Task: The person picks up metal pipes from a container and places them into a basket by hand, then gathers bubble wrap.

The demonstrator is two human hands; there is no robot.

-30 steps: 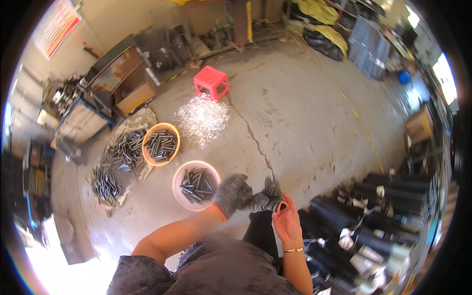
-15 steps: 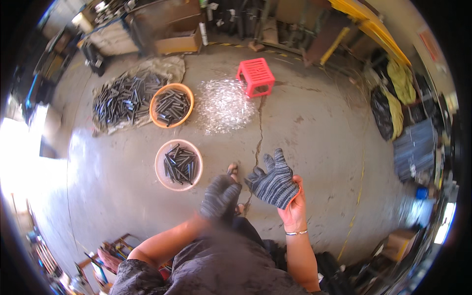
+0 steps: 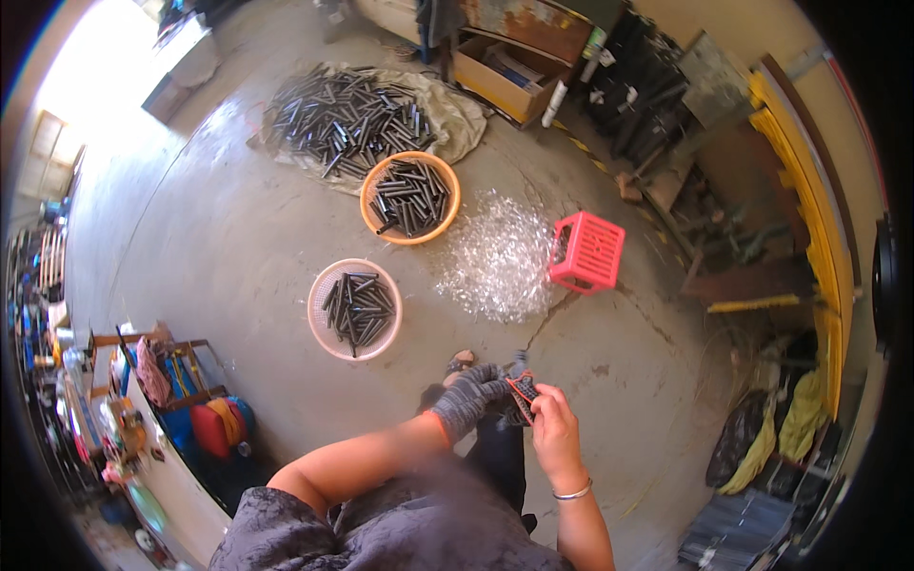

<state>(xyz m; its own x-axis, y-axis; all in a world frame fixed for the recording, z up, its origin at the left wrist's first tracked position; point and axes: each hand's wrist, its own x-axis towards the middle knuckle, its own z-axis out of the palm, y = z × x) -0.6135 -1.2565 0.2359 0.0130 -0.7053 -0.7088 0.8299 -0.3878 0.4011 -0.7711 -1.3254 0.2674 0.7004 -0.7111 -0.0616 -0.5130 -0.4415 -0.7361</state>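
My left hand [image 3: 461,402] wears a grey striped knit glove with an orange edge at the wrist. Its fingers close on a second knit glove [image 3: 521,390], which hangs between my two hands. Bare, with a bangle at the wrist, my right hand [image 3: 555,426] pinches the orange-edged cuff of that second glove. The glove is bunched up, so part of its shape is hidden. Ahead and to the left, a pink basket [image 3: 314,335] of dark tubes stands on the floor.
An orange basket [image 3: 451,221] of dark tubes stands by a tube pile [image 3: 347,119] on a cloth sheet. Right of it lie clear plastic scraps [image 3: 500,262] beside a red stool [image 3: 600,249]. A cluttered bench [image 3: 181,504] is at lower left, dark bags [image 3: 743,443] at right.
My view has turned left. The second glove has been drawn in toward my gloved left hand, which now grips it; my right hand has shifted left and still holds the cuff.
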